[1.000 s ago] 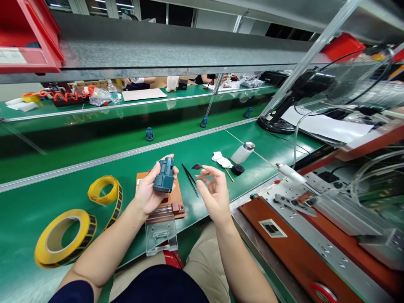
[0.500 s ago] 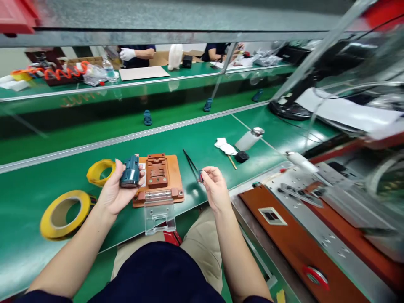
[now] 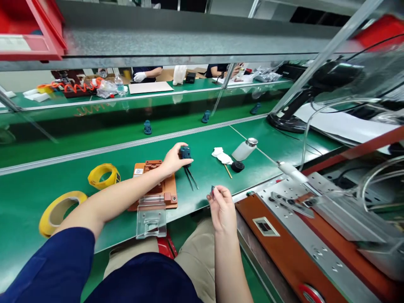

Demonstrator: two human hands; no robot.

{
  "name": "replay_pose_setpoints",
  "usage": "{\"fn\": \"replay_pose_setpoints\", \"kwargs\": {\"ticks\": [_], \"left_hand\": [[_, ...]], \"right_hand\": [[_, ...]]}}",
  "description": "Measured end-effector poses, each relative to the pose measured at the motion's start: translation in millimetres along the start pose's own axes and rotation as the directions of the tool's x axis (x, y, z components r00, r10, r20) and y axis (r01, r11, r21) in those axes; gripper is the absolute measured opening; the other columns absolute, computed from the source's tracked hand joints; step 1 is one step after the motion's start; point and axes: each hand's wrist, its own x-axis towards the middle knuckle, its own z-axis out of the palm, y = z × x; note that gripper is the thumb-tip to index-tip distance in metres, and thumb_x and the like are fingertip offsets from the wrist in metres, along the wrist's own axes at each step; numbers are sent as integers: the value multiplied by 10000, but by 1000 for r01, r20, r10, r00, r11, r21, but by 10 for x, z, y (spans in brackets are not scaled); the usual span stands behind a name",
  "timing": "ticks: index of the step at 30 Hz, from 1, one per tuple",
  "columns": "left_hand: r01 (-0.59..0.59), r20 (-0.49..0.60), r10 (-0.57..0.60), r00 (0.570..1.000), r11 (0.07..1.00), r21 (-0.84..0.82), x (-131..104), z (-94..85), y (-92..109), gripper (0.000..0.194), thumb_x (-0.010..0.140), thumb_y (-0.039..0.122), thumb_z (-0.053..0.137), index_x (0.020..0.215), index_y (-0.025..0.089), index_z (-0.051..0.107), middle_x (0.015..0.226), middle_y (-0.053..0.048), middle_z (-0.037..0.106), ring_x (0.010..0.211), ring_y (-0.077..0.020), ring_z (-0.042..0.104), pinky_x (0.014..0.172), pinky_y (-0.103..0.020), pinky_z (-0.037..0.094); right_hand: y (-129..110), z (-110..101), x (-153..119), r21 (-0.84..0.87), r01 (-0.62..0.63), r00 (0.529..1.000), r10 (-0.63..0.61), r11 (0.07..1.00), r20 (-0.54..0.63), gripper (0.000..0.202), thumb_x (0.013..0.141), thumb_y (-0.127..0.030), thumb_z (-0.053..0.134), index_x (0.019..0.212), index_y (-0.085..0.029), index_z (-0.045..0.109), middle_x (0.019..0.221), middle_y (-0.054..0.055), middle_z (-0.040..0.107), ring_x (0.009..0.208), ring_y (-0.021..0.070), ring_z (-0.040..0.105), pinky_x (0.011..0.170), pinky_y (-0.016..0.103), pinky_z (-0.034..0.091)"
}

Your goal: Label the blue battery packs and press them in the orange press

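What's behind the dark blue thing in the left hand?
Black tweezers lie on the green table, with two thin tips sticking out past the dark blue thing. Their other end is covered, so I can't see it.

The person's left arm (image 3: 126,191), navy sleeve (image 3: 66,256) ending near the elbow (image 3: 94,225), stretches forward and inward; the left hand (image 3: 172,160) grips with thumb (image 3: 187,161) and fingers (image 3: 179,145) curved. The bare right forearm (image 3: 232,261) reaches forward, the right hand (image 3: 224,210) pinching with its fingertips, nearer the torso (image 3: 143,282).
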Motion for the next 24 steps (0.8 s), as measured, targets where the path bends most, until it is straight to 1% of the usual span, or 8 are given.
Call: {"fn": "replay_pose_setpoints", "kwargs": {"ticks": [4, 8, 12, 15, 17, 20, 22, 24], "left_hand": [[-75, 97, 58, 994, 980, 182, 405, 449, -183, 566, 576, 50, 851, 1072, 199, 624, 1129, -92, 650, 1124, -321, 583, 1050, -444, 390], [-99, 162, 54, 985, 953, 285, 476, 624, -253, 604, 542, 2, 856, 1080, 180, 647, 1180, -144, 664, 1170, -365, 588, 1053, -470, 399], [-99, 115, 64, 991, 939, 329, 285, 412, -105, 648, 570, 71, 892, 1158, 192, 649, 1235, -142, 658, 1214, -325, 575, 1067, -442, 412], [-83, 38, 75, 996, 954, 287, -269, 135, 133, 365, 785, 217, 794, 1116, 164, 650, 1088, -127, 696, 1009, -241, 654, 932, -371, 499], [-45, -22, 48, 999, 992, 114, -838, -17, 306, 195, 880, 291, 709, 1012, 155, 660, 932, -87, 706, 840, -181, 665, 790, -303, 525], [245, -33, -258, 966, 946, -212, -1670, -251, 444, 288, 861, 414, 741, 901, 132, 696, 735, -65, 698, 624, -148, 635, 559, -243, 473], [275, -114, -354, 928, 859, -431, -2045, -405, 422, 377, 846, 461, 757, 961, 103, 738, 860, -126, 743, 746, -171, 689, 669, -258, 535], [225, -189, -412, 891, 764, -605, -2260, -527, 363, 426, 835, 484, 768, 1006, 94, 759, 971, -159, 753, 869, -192, 706, 810, -294, 561]], "right_hand": [[-20, -259, -76, -57, 26, 999, -28, 998, -33, 404, 653, -420, 908, 897, -209, 665, 831, -10, 644, 721, 126, 610, 660, 255, 521], [28, -444, -30, -68, -2, 999, 0, 998, -37, 425, 620, -391, 933, 916, -210, 687, 868, -1, 676, 745, 122, 634, 673, 234, 544], [112, -296, 47, -78, 1, 1000, -1, 997, 1, 461, 584, -381, 950, 921, -209, 686, 859, -1, 678, 733, 124, 642, 654, 223, 544], [116, 58, -83, -196, 211, 977, -205, 958, 51, 369, 708, -363, 891, 979, -212, 692, 886, 12, 676, 782, 140, 645, 737, 261, 538], [94, 335, -241, -328, 413, 910, -377, 849, 170, 264, 838, -327, 794, 1056, -213, 697, 973, 43, 680, 875, 175, 649, 839, 326, 525], [122, 719, -431, -340, 689, 710, -499, 641, 497, 184, 945, -242, 658, 1125, -226, 695, 1052, 77, 674, 966, 219, 636, 902, 406, 505], [193, 914, -523, -232, 772, 575, -496, 591, 650, 205, 953, -170, 629, 1136, -240, 686, 1042, 72, 675, 984, 223, 627, 884, 404, 511], [274, 1046, -632, -115, 786, 465, -457, 608, 759, 225, 945, -122, 623, 1118, -253, 683, 1010, 58, 673, 969, 219, 620, 842, 389, 520]]}}
